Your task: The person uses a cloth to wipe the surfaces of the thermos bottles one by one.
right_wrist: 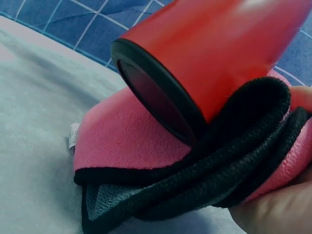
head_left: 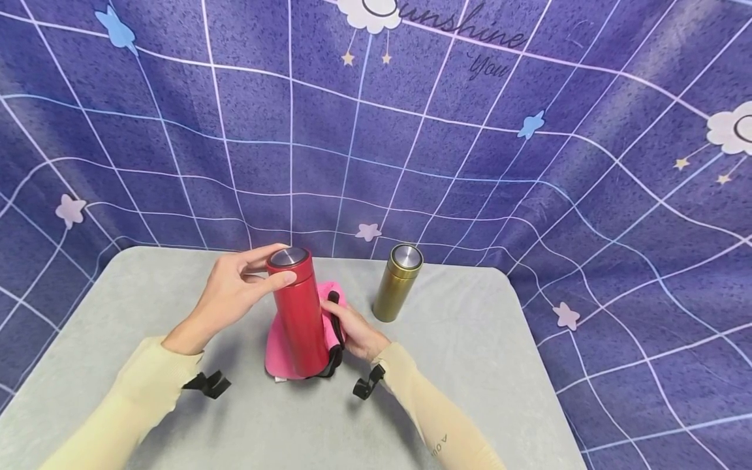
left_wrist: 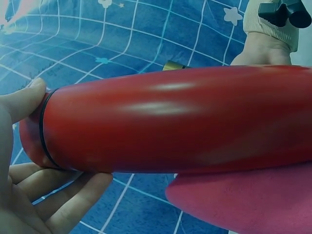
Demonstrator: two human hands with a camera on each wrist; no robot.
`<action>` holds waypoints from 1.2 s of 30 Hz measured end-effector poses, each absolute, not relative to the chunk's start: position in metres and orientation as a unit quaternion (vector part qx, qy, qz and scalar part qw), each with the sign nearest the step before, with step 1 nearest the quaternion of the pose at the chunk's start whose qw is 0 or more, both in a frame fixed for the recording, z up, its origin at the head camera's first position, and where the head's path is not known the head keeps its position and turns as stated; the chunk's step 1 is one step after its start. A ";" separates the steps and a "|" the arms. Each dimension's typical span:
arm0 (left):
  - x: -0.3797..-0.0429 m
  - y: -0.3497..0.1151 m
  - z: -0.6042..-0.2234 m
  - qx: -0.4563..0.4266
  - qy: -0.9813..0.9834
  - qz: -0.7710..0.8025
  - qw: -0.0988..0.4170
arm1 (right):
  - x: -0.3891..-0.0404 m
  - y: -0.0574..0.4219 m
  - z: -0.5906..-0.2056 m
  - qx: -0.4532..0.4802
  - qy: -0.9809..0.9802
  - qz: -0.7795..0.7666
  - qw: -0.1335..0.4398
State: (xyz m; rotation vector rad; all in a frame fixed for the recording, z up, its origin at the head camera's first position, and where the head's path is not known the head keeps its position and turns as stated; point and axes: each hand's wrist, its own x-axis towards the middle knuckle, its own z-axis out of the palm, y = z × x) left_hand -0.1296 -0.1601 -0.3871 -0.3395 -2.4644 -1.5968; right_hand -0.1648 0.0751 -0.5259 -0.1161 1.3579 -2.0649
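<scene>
A tall red thermos flask (head_left: 301,323) with a silver-topped cap leans over a pink cloth (head_left: 281,349) in the middle of the table. My left hand (head_left: 232,287) grips it around the cap end, thumb on one side and fingers on the other, as the left wrist view also shows. The cloth, pink with black edging and a grey underside, is bunched against the flask's right side. My right hand (head_left: 360,331) holds these folds. In the right wrist view the flask's dark base (right_wrist: 156,92) is tipped into sight above the cloth.
A smaller gold thermos flask (head_left: 396,287) stands upright at the back, to the right of the right hand. The grey tabletop (head_left: 470,391) has rounded far corners. Behind it hangs a blue curtain (head_left: 329,150) with a line grid, stars and clouds.
</scene>
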 end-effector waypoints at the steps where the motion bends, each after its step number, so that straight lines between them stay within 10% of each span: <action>1: -0.129 -0.160 -0.388 -0.114 -0.830 -0.538 0.093 | -0.165 0.075 -0.526 -0.045 0.519 -0.789 0.324; 36: -0.120 -0.156 -0.405 -0.037 -0.849 -0.525 0.045 | -0.165 0.085 -0.517 -0.061 0.483 -0.806 0.338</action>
